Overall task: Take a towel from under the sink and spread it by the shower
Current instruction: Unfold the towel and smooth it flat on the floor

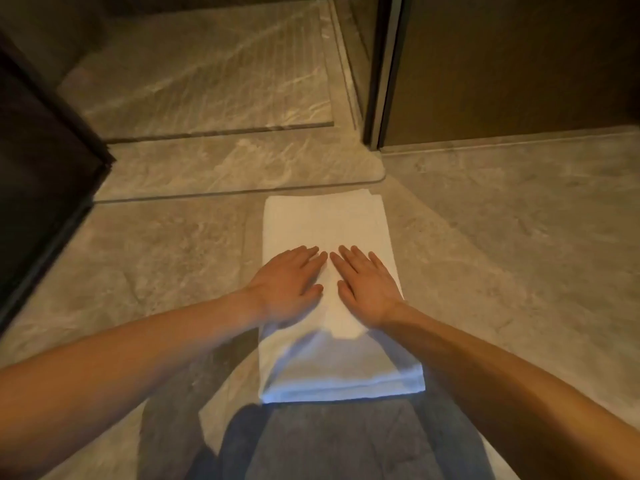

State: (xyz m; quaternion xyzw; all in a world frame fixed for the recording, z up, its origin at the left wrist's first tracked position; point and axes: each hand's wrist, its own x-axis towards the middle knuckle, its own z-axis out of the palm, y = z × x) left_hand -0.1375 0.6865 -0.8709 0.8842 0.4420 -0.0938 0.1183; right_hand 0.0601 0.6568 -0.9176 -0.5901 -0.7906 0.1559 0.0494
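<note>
Both forearms reach forward, left hand (289,277) and right hand (367,285) resting palm-down, fingers slightly spread, on the white towel (322,223).

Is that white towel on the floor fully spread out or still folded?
Still folded: the towel is a narrow strip with layered edges at its near end.

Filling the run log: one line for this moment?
towel: floor, folded | left hand, right hand: flat on it | shower step: beyond
</note>
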